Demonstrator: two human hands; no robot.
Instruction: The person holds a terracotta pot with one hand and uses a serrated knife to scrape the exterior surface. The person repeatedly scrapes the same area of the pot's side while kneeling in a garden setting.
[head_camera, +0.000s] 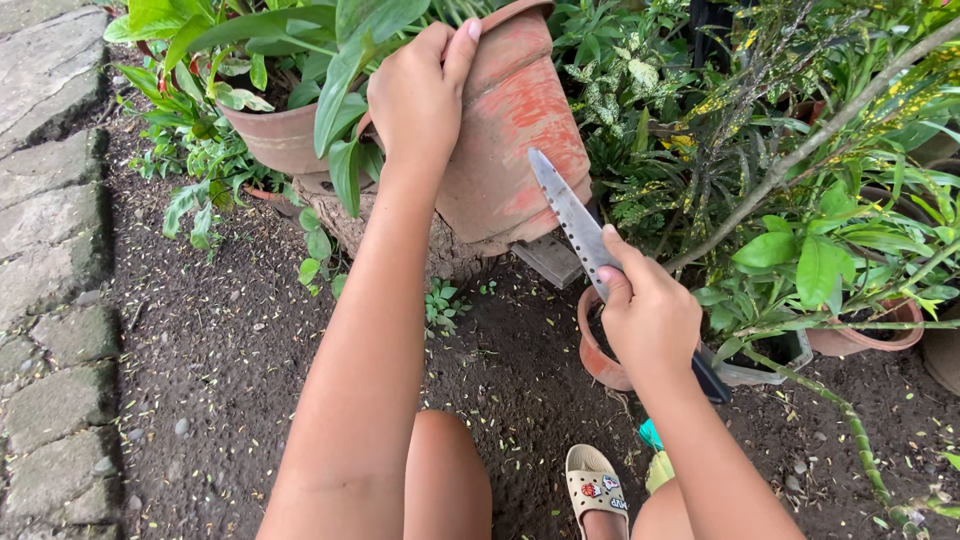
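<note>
At the top centre, our left hand (418, 95) grasps the rim of the tilted terracotta pot (510, 130). Right of centre, our right hand (650, 315) clenches the knife (572, 222), its blade pointing up toward the pot.

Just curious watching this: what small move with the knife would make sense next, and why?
Probably bring the knife tip in to the tilted terracotta pot. The left hand grips and tips the pot, while the right hand aims the blade at its side, not yet touching.

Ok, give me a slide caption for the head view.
Left hand tilts a terracotta pot on a stump while the right hand holds a perforated knife beside it.
</note>
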